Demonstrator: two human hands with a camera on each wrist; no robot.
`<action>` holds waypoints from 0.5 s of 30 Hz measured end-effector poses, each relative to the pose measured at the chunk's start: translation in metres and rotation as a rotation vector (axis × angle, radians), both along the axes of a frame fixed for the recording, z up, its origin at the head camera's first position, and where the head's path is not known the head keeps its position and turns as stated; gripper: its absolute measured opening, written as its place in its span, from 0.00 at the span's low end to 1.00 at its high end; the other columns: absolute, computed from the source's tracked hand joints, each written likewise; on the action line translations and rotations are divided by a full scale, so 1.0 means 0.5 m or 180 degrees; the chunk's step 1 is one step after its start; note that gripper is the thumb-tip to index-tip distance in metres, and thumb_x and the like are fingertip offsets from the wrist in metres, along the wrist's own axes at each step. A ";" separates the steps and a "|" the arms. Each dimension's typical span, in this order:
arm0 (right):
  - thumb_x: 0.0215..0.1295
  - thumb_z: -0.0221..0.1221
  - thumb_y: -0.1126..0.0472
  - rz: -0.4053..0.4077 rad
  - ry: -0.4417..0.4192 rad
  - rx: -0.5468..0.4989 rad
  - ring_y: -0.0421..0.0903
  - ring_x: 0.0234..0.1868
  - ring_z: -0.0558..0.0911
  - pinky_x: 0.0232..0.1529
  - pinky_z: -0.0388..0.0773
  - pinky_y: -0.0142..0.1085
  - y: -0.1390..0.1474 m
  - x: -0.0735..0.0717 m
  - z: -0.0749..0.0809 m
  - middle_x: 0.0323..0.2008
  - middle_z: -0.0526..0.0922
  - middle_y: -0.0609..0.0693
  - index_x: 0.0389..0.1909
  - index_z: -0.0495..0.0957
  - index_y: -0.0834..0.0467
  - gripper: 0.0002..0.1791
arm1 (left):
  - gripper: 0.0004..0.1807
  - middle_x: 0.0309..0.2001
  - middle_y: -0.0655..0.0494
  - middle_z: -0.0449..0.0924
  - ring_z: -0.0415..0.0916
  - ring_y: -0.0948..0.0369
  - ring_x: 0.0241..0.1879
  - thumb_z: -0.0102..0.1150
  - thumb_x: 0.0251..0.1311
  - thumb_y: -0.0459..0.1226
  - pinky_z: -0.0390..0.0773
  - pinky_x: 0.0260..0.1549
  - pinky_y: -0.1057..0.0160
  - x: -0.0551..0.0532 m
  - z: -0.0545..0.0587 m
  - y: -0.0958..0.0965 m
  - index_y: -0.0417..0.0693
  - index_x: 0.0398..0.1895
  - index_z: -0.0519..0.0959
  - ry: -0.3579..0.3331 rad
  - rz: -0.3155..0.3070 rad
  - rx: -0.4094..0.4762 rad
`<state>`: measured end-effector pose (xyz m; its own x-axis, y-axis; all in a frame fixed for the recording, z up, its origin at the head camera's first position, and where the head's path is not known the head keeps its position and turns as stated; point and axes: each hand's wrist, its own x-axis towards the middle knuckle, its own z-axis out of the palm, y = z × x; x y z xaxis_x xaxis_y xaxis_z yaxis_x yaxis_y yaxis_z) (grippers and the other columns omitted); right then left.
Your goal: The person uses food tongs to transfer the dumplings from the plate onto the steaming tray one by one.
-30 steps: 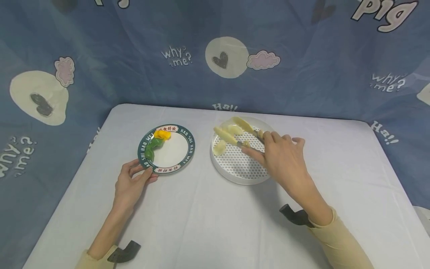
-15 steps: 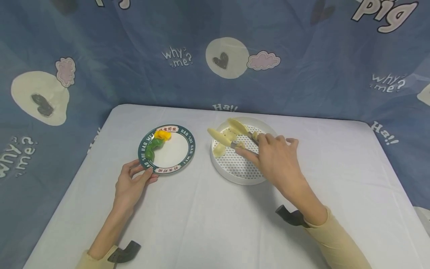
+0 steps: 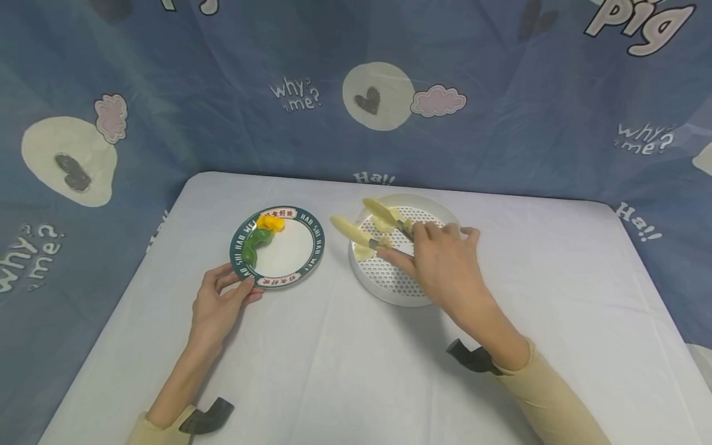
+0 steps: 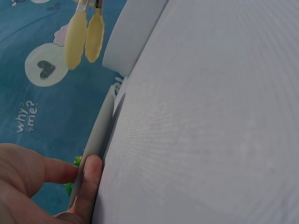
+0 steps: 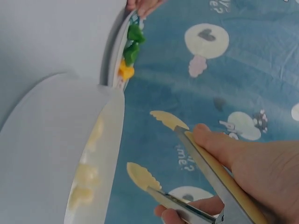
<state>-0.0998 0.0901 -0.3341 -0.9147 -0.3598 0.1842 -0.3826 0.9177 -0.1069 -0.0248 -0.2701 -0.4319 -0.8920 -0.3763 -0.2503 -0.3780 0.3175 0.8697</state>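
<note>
My left hand pinches the near left rim of a green-bordered plate, thumb on top and fingers below. Green pepper-like pieces and a yellow one curve along the plate's left side. My right hand grips metal tongs with yellow tips, held spread apart with nothing between them. The tongs are raised over a white round tray with holes; one tip reaches past its left rim. Pale yellow pieces lie in the tray, partly hidden by the tongs and hand.
A white cloth covers the table under both dishes. Behind the table's far edge hangs a blue printed curtain. A narrow strip of cloth separates the plate from the tray. Black bands sit at both wrists.
My right hand has carried the spread tongs leftward across the tray, toward the plate. The left hand, plate and tray stay where they were.
</note>
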 end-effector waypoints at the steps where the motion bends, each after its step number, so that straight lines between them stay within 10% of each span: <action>1: 0.71 0.51 0.20 0.0007 -0.0026 0.0004 0.67 0.46 0.86 0.61 0.76 0.74 -0.004 0.000 0.000 0.42 0.90 0.57 0.49 0.82 0.62 0.46 | 0.41 0.72 0.37 0.73 0.86 0.82 0.33 0.58 0.80 0.40 0.89 0.46 0.80 0.000 0.001 -0.001 0.40 0.87 0.49 -0.0003 0.0001 -0.0004; 15: 0.71 0.50 0.19 0.0153 -0.0145 0.0112 0.65 0.50 0.86 0.61 0.77 0.74 -0.067 -0.005 -0.010 0.41 0.88 0.55 0.50 0.82 0.60 0.45 | 0.42 0.73 0.37 0.72 0.85 0.82 0.33 0.58 0.80 0.41 0.89 0.46 0.79 -0.002 0.000 0.002 0.41 0.87 0.48 -0.0050 0.0021 0.0000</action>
<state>-0.1022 0.0568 -0.3390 -0.9033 -0.4089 0.1293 -0.4217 0.9019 -0.0932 -0.0259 -0.2692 -0.4317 -0.8854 -0.3823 -0.2644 -0.3938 0.3149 0.8636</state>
